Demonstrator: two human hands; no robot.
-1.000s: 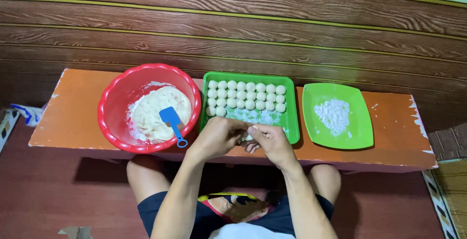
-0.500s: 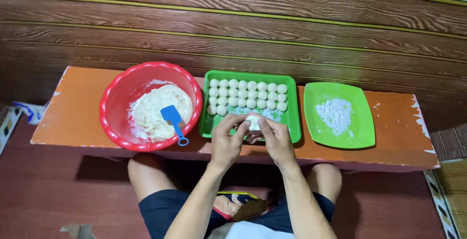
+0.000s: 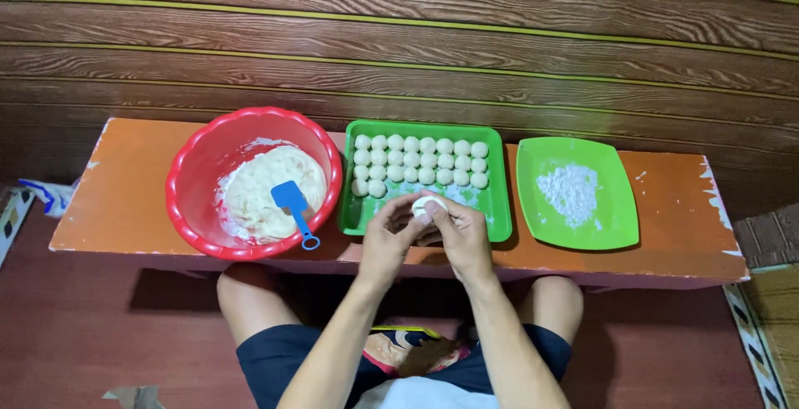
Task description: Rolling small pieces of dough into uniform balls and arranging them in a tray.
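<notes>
Dough ball (image 3: 426, 204) is held between left hand (image 3: 391, 238) and right hand (image 3: 463, 234), above near edge of green tray (image 3: 497, 201) on orange surface (image 3: 125, 201); red bowl (image 3: 193, 172) is left.

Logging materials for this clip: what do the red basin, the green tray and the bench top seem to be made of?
Red basin: likely plastic, glossy with a moulded rim. Green tray: likely plastic too, smooth, uniform colour. Bench top: probably painted wood, matte orange, with paint chipped pale at the edges.
</notes>
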